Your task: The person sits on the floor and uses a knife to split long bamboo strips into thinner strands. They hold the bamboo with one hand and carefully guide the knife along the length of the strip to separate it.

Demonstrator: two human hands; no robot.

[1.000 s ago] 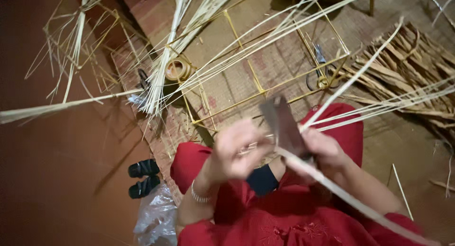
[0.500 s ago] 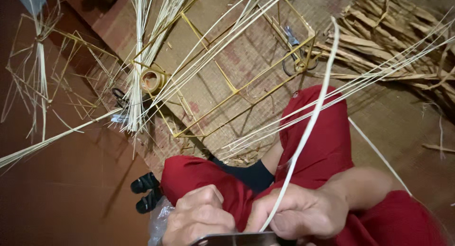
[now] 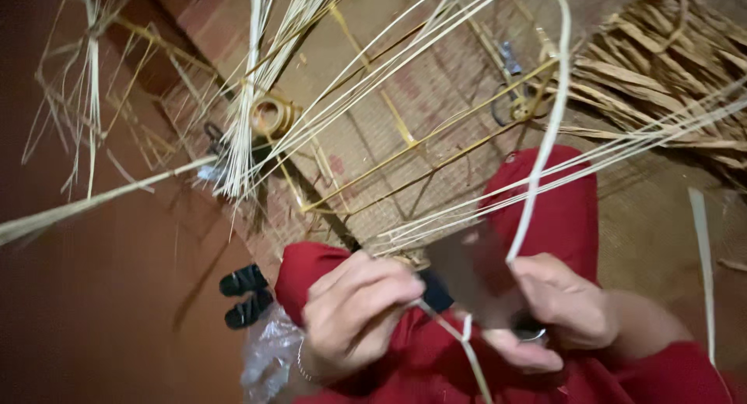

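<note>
A: What is the thing in hand, and how does it look?

B: A pale bamboo strip (image 3: 537, 178), thin, flat and long, curving as it rises.

A: Its long axis?

B: It runs from my lap up toward the far edge of the woven mat (image 3: 436, 93), bending slightly right at the top.

A: And your hands?

B: My right hand (image 3: 564, 303) is closed around a dark, blurred knife blade (image 3: 475, 276) set against the strip. My left hand (image 3: 358, 307) pinches the strip's lower end, just beside the blade. Both sit above my red trousers (image 3: 560, 209).
</note>
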